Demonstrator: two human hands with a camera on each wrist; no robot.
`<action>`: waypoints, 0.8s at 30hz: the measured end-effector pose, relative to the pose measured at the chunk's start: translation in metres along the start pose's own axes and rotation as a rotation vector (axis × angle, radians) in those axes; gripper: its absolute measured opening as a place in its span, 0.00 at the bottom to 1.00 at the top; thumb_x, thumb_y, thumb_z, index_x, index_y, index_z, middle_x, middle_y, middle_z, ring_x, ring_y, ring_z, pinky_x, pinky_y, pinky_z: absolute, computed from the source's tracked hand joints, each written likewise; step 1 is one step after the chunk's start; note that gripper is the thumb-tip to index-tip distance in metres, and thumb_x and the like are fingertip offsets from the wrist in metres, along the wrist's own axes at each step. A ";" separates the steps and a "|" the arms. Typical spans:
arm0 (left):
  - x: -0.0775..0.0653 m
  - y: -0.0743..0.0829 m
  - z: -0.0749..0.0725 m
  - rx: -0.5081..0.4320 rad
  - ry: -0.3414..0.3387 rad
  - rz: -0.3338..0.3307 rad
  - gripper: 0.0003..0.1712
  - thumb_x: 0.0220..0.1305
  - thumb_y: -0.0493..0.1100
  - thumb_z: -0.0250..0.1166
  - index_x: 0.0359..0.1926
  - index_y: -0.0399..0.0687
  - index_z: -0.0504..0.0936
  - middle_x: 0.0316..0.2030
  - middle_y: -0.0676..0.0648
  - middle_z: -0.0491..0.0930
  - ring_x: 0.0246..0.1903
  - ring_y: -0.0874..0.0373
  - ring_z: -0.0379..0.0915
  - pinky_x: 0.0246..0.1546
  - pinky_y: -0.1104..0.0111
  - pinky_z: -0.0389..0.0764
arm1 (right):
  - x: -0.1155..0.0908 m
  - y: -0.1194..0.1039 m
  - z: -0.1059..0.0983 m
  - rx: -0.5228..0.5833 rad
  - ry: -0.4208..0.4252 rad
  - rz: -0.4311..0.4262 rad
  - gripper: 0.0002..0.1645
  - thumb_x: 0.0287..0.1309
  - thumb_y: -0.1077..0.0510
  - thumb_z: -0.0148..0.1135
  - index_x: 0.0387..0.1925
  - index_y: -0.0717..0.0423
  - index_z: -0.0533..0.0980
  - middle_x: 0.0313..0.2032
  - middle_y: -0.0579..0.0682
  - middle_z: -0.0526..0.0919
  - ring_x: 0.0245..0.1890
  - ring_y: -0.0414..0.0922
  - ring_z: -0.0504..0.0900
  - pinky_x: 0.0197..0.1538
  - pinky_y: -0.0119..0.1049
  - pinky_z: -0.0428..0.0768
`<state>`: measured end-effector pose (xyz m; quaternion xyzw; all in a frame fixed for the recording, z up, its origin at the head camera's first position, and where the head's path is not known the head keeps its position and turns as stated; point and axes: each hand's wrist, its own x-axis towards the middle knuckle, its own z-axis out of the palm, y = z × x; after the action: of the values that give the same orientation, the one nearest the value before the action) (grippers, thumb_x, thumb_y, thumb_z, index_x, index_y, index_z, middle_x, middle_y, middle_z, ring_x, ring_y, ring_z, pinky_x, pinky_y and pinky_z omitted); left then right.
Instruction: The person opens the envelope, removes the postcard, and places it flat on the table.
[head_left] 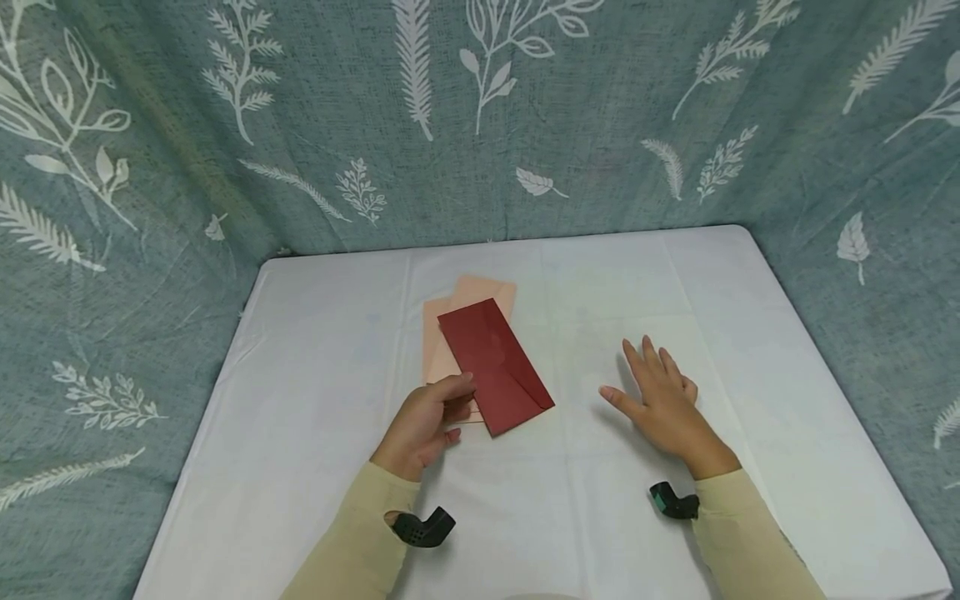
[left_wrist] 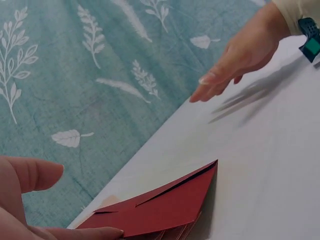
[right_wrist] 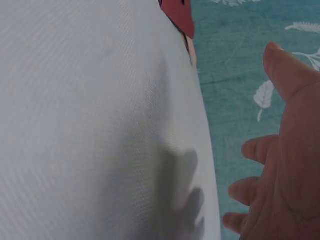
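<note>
Head view: near the middle of the white-covered bench (head_left: 600,525), a red envelope (head_left: 498,367) sits at a slant over pale pink paper pieces (head_left: 480,289), hiding much of them; their upper ends show beyond it and a strip shows at its lower left. The left hand (head_left: 423,425) grasps the red envelope at its left long edge, one fingertip lying over the edge and other fingers bent below it. The right hand (head_left: 663,408) holds nothing; its fingers are released and spread over bare cloth to the right, well apart from the envelope, with a shadow beside them. Both arms wear beige sleeves (head_left: 348,533), with a small black device (head_left: 423,529) at each wrist. A teal curtain (head_left: 322,100) printed with white leaves surrounds the far side and flanks of the bench.

Left wrist view: a fingertip touches the red envelope's near edge, while a thicker digit stands apart to the upper left. The envelope bows a little, dark slits show along its flap, and layered edges show under it. The right hand hangs above the cloth, its shadow cast below.

Right wrist view: the right hand's digits are parted and free of any object. A corner of the red envelope shows at the top, with a pale pink sliver just beneath it.
</note>
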<state>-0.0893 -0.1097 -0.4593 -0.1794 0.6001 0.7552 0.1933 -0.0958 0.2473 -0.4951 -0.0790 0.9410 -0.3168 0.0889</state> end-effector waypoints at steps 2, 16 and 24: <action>-0.002 0.000 0.001 -0.049 -0.019 0.010 0.12 0.76 0.47 0.67 0.38 0.47 0.90 0.38 0.47 0.83 0.39 0.54 0.77 0.42 0.59 0.73 | 0.000 0.000 0.000 0.001 -0.002 0.000 0.59 0.77 0.26 0.54 0.89 0.53 0.45 0.86 0.64 0.36 0.83 0.69 0.31 0.68 0.75 0.41; -0.008 -0.001 0.003 -0.232 -0.060 0.049 0.16 0.79 0.44 0.60 0.57 0.36 0.82 0.50 0.39 0.80 0.45 0.50 0.86 0.45 0.60 0.85 | 0.001 0.000 0.002 0.008 -0.005 0.003 0.59 0.77 0.25 0.54 0.89 0.53 0.45 0.86 0.64 0.35 0.83 0.69 0.32 0.68 0.75 0.42; -0.001 -0.009 -0.001 -0.044 0.025 0.075 0.27 0.76 0.33 0.64 0.72 0.36 0.68 0.46 0.44 0.81 0.39 0.54 0.83 0.42 0.60 0.84 | 0.001 0.001 0.005 0.007 -0.006 0.007 0.59 0.77 0.25 0.54 0.89 0.53 0.45 0.86 0.63 0.35 0.83 0.69 0.32 0.68 0.75 0.43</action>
<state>-0.0842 -0.1094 -0.4663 -0.1706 0.5922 0.7724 0.1535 -0.0959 0.2453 -0.4996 -0.0762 0.9399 -0.3195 0.0930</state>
